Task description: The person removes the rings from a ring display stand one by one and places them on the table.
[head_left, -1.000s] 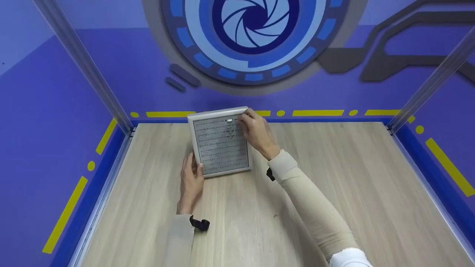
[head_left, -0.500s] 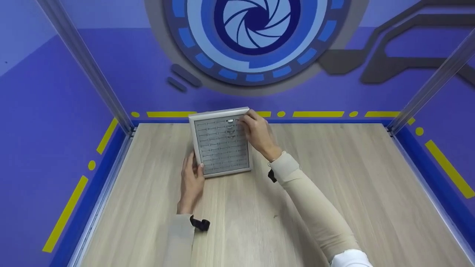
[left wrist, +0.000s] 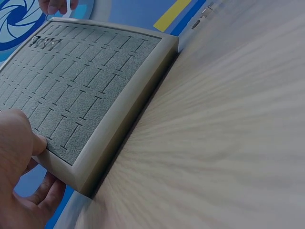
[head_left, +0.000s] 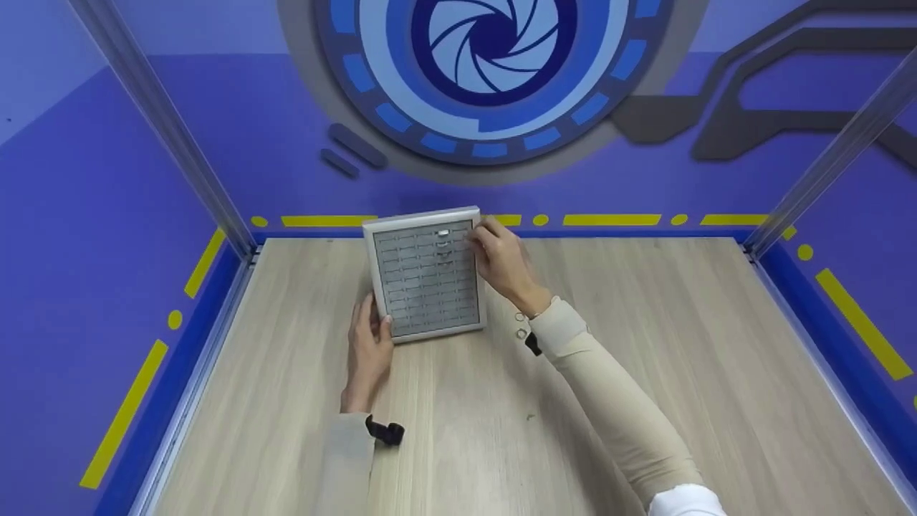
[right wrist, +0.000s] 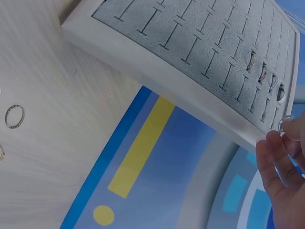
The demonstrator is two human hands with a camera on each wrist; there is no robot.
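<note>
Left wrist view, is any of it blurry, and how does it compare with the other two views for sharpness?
Left wrist view: the wooden table smears into streaks, while the ring tray stays fairly crisp. Right wrist view: the tray slots read sharp. Head view: evenly lit, slightly soft.

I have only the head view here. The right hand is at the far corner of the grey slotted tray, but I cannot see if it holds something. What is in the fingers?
Observer: The right wrist view shows the right hand pinching a thin ring between its fingertips, just beside the tray frame.
Operator: How many rings sit in the tray already?
Observer: Four seated rings stand in neighbouring slots of one column, near that corner.
Operator: And the left hand, does it only touch the frame?
Observer: No. In the left wrist view the left hand has its thumb on the felt at the near corner, and its fingers curl under the frame.
</note>
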